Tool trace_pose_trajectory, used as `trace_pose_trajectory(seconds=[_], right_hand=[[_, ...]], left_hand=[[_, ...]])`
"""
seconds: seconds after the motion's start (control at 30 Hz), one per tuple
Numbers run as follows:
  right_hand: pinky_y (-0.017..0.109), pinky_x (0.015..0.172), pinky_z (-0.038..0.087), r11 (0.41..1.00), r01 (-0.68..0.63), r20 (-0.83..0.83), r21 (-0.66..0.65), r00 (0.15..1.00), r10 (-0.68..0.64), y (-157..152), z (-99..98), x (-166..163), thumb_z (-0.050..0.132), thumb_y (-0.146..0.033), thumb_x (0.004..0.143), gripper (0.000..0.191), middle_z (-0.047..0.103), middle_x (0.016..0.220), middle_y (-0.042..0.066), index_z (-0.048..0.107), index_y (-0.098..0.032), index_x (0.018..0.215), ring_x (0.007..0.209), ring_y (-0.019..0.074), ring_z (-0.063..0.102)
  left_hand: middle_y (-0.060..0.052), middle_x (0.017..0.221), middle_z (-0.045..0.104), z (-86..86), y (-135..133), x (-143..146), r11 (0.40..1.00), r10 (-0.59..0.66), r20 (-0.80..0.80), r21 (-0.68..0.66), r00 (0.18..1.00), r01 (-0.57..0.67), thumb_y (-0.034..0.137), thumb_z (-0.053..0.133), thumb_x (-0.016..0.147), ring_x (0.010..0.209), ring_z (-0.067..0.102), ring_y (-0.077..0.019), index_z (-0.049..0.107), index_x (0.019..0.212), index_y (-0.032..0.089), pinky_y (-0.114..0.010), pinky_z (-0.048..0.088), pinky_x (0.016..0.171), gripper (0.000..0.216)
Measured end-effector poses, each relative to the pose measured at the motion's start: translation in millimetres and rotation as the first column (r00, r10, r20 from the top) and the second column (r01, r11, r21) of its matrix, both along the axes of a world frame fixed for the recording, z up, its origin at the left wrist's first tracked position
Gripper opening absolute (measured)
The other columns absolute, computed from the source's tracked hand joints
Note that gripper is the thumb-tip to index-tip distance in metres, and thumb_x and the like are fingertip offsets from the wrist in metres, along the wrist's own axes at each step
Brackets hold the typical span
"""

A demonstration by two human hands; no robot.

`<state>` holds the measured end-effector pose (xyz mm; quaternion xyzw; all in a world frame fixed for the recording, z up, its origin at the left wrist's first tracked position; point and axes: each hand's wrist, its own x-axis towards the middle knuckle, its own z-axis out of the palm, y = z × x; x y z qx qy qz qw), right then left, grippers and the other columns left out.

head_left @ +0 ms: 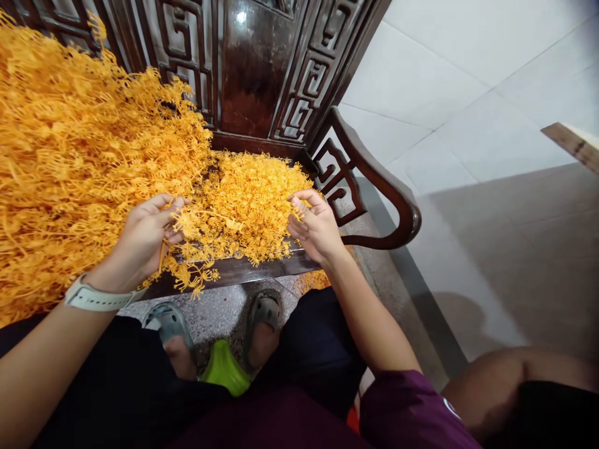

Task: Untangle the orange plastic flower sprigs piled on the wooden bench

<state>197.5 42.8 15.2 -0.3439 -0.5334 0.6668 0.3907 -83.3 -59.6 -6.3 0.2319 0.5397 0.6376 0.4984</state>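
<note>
My left hand (147,237), with a pale watch strap on the wrist, is closed round the stem of an orange-yellow plastic flower sprig (189,274). Its branched heads hang over the front edge of a dark wooden bench (243,269). My right hand (316,224) is at the right edge of a low pile of loose orange-yellow flower heads (255,193). Its thumb and forefinger pinch together on a small yellow flower head (296,209), partly hidden by the fingers. A much bigger heap of long-stemmed sprigs (79,156) rises at the left, next to my left hand.
The carved bench back (253,68) stands behind the piles, and a curved armrest (407,218) juts out at right. More yellow bits (313,280) lie below the bench. A bright green plastic object (224,368) is between my feet. Another person's bare limb (505,380) shows at lower right.
</note>
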Motion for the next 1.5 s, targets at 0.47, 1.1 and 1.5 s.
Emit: trace_pose_trajectory(seconds=[0.47, 1.1, 1.5], right_hand=[[0.028, 0.065, 0.047, 0.983, -0.184, 0.032, 0.025, 0.983, 0.183, 5.0, 4.3, 10.0, 0.087, -0.035, 0.084, 0.038, 0.056, 0.083, -0.002, 0.068, -0.024, 0.115, 0.069, 0.01, 0.05], [0.021, 0.062, 0.047, 0.911, 0.003, -0.059, -0.412, 0.998, -0.03, 34.9, -10.6, 3.1, 0.081, -0.012, 0.074, 0.037, 0.071, 0.097, 0.003, 0.07, -0.018, 0.108, 0.068, 0.0072, 0.053], [0.027, 0.075, 0.047, 0.929, -0.368, 0.161, 0.025, 0.919, 0.36, -30.1, -21.0, -26.0, 0.081, -0.042, 0.091, 0.033, 0.068, 0.098, 0.002, 0.072, -0.018, 0.112, 0.082, 0.0101, 0.06]], left_hand=[[-0.002, 0.103, 0.064, 1.2, 1.1, 1.2, 1.0, -0.001, -0.013, -0.006, 1.0, 0.001, 0.013, 0.078, 0.078, 0.049, 0.036, -0.0007, 0.064, 0.086, 0.015, -0.014, 0.034, 0.038, 0.016], [0.001, 0.09, 0.053, 0.1, -0.7, 1.4, 0.999, -0.027, -0.007, -0.038, 1.0, 0.027, 0.023, 0.086, 0.081, 0.052, 0.036, -0.0015, 0.068, 0.089, 0.012, -0.011, 0.035, 0.038, 0.023], [0.001, 0.071, 0.052, -9.9, -2.0, 14.2, 0.996, -0.083, -0.117, -0.037, 0.99, 0.079, 0.026, 0.076, 0.093, 0.051, 0.04, -0.0064, 0.067, 0.092, 0.016, -0.015, 0.036, 0.043, 0.014]])
